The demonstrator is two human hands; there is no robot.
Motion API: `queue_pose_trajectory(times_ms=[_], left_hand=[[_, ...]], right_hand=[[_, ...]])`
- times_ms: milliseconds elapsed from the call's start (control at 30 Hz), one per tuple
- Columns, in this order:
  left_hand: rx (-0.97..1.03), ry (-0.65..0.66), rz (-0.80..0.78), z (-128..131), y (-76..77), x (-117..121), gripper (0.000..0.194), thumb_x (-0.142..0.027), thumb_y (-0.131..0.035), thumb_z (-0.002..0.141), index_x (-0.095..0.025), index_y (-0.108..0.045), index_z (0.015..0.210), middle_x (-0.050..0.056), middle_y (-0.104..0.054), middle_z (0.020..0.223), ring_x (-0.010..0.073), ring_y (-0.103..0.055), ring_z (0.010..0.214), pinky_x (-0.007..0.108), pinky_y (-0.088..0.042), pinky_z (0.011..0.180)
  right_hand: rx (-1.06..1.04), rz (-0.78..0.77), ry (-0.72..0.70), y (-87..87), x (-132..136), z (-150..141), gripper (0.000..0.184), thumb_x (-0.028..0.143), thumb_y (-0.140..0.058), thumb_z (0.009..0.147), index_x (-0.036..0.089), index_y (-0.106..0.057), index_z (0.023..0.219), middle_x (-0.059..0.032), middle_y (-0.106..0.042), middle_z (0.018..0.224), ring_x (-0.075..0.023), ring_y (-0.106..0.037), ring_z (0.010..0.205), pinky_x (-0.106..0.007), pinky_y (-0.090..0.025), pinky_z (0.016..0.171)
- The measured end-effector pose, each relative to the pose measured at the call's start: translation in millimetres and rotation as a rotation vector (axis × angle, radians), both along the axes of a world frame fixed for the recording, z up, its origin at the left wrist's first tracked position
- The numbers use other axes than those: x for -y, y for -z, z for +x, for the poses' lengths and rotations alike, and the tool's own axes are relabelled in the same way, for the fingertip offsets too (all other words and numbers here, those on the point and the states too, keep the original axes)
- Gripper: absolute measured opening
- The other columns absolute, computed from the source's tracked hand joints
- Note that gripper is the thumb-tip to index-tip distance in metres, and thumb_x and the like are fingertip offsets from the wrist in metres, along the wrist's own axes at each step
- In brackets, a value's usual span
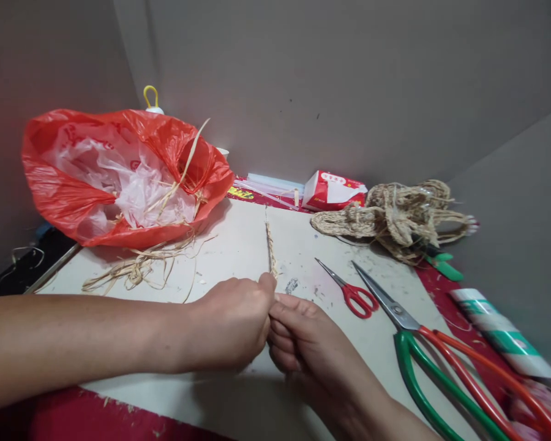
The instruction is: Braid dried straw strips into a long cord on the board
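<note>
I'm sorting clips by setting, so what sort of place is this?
Probably a small craft work corner between grey walls: a thin fibre braid lies on the pale board, small red-handled scissors are to its right, and bundled braided cord sits behind.

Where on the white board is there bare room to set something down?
Between the straw strands and the braid, the board is mostly bare; between braid and rope bundle, lightly flecked. Crowded: at right, by red scissors and large shears.
</note>
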State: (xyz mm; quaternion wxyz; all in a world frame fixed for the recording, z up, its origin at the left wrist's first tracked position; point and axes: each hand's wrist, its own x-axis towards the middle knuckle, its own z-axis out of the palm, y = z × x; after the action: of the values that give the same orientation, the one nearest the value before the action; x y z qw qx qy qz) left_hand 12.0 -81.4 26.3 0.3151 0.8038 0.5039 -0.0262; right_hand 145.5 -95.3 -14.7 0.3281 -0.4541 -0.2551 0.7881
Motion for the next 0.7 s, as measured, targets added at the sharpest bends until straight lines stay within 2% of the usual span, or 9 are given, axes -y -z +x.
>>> queue_pose_trajectory(times_ms=[100,233,333,400,533,700], left_hand=[[0.060,-0.004,0.021,-3.2,1.5,6.7,0.030,-0.025,-0.040,0.082,-0.011,-0.047,0.107,0.010,-0.063,0.073,0.0179,-0.053,0.055,0.025,-0.027,0.047],[0.172,-0.045,0.006,-23.5,-10.9,7.7,0.024,-0.031,-0.041,0.084,-0.015,-0.056,0.094,0.006,-0.061,0.069,0.0147,-0.050,0.054,0.023,-0.029,0.049],[0.241,-0.171,0.163,-36.3,-19.3,0.4,0.027,-0.032,-0.041,0.085,-0.016,-0.062,0.092,0.005,-0.062,0.070,0.0147,-0.053,0.060,0.023,-0.034,0.056],[0.293,-0.214,0.205,-37.4,-17.3,-5.2,0.026,-0.029,-0.043,0.083,-0.016,-0.063,0.095,0.005,-0.064,0.077,0.0156,-0.055,0.067,0.024,-0.037,0.062],[0.356,-0.173,-0.035,-27.3,-0.3,-12.1,0.024,-0.025,-0.042,0.081,-0.017,-0.062,0.089,0.004,-0.062,0.078,0.0158,-0.054,0.071,0.025,-0.038,0.065],[0.520,-0.252,-0.434,-19.7,16.2,-12.7,0.017,-0.025,-0.036,0.082,-0.017,-0.051,0.076,-0.004,-0.044,0.056,0.0100,-0.040,0.049,0.022,-0.032,0.049]], right_hand=[[0.008,0.011,0.014,-1.1,0.6,-0.3,0.046,0.041,-0.073,0.068,0.019,-0.034,0.057,0.0129,-0.025,0.041,-0.0006,-0.011,0.037,-0.016,-0.008,0.036],[-0.018,0.026,-0.026,-1.2,-0.7,1.4,0.037,0.038,-0.073,0.068,0.018,-0.043,0.062,0.0138,-0.022,0.042,-0.0012,-0.009,0.038,-0.017,-0.006,0.036],[-0.024,0.038,-0.084,-0.2,-2.5,3.2,0.027,0.036,-0.070,0.074,0.016,-0.051,0.070,0.0137,-0.021,0.043,-0.0016,-0.007,0.039,-0.017,-0.006,0.036],[-0.033,0.041,-0.098,-0.3,-3.6,4.2,0.025,0.035,-0.068,0.077,0.015,-0.053,0.073,0.0136,-0.021,0.044,-0.0018,-0.007,0.039,-0.017,-0.006,0.036],[-0.049,0.030,-0.104,-2.0,-4.6,5.5,0.032,0.037,-0.069,0.076,0.017,-0.045,0.066,0.0132,-0.021,0.044,-0.0018,-0.008,0.040,-0.017,-0.007,0.037],[-0.028,0.015,-0.157,-1.4,-6.0,7.9,0.032,0.038,-0.069,0.076,0.017,-0.047,0.067,0.0131,-0.022,0.044,-0.0016,-0.008,0.039,-0.017,-0.006,0.036]])
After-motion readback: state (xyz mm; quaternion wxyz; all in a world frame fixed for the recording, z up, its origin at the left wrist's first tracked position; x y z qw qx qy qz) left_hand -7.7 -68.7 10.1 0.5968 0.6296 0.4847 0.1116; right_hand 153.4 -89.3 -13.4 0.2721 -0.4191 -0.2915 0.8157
